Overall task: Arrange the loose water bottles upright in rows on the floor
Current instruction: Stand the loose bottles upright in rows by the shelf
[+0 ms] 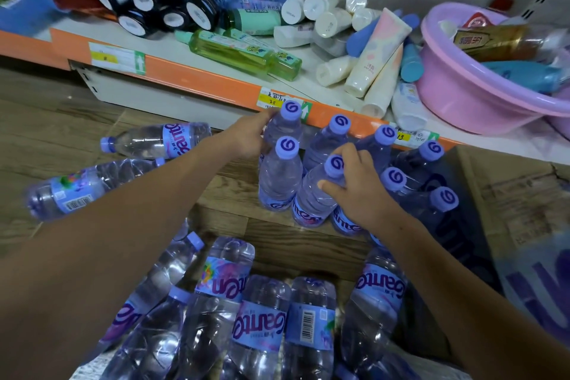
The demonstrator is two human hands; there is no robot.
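Several clear water bottles with purple caps and labels stand upright in a cluster (388, 139) on the wooden floor before the shelf. My left hand (246, 137) grips the back-left upright bottle (285, 123) at its side. My right hand (359, 187) holds a tilted bottle (317, 191) by its shoulder at the cluster's front. Another upright bottle (279, 176) stands between the two. Several loose bottles (259, 324) lie flat near me, and two more lie at the left (154, 140) (80, 185).
A low orange-edged shelf (197, 82) runs behind the cluster, strewn with toppled toiletries and a pink basin (462, 95). A cardboard box (518, 194) stands right of the bottles. Bare wooden floor (55, 133) shows at the left.
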